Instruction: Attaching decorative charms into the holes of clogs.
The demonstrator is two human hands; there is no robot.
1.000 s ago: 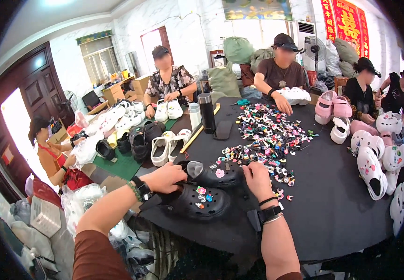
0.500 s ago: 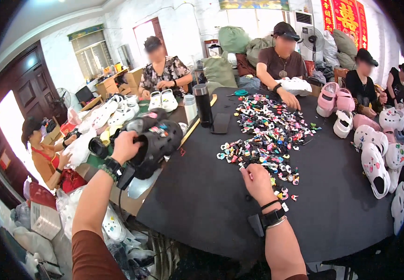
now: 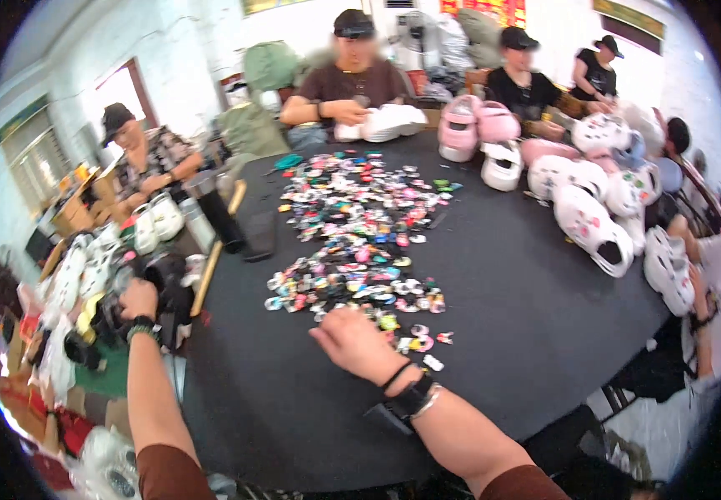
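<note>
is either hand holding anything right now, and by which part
The left hand is at the black shoes, but blur hides any grip. The right hand, by the colourful charms, shows nothing held.

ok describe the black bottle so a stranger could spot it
Find the big black table, then the heap of small colourful charms on it. Left of that heap, near the table's edge, stands the black bottle. Tall and dark, it differs from the pale bottle and flat dark object beside it.
</note>
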